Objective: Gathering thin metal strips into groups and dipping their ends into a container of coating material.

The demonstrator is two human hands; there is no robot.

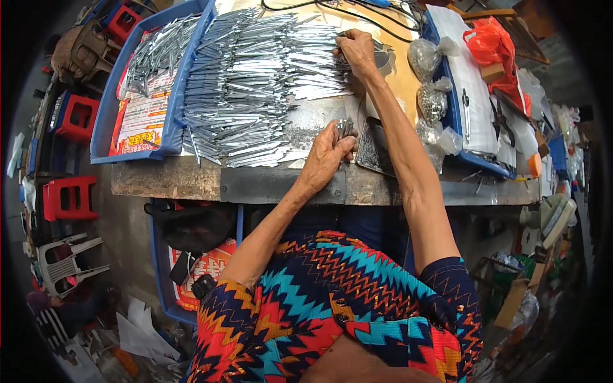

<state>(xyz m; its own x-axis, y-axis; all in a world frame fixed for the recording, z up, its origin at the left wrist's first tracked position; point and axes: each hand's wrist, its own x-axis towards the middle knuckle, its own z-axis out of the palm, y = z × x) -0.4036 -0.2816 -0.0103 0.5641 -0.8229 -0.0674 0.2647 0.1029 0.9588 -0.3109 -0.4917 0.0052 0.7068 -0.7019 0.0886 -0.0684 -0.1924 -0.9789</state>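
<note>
Rows of thin, shiny metal strips (255, 83) lie piled side by side across the table. My left hand (322, 156) is closed near the front edge, holding a few small metal pieces (345, 127) up between thumb and fingers. Farther away, my right hand (357, 51) is pinched at the right ends of the far strips; whatever its fingertips grip is too small to make out. Beside my left hand, a dark shallow tray (377, 145) holds small parts, partly hidden by my right forearm.
A blue bin (97, 137) with more strips stands at the left. Clear plastic bags of small metal parts (432, 102) line the right side, by another blue tray (454, 121). A red plastic bag (491, 48) lies beyond. Black cable (306, 6) crosses the far edge.
</note>
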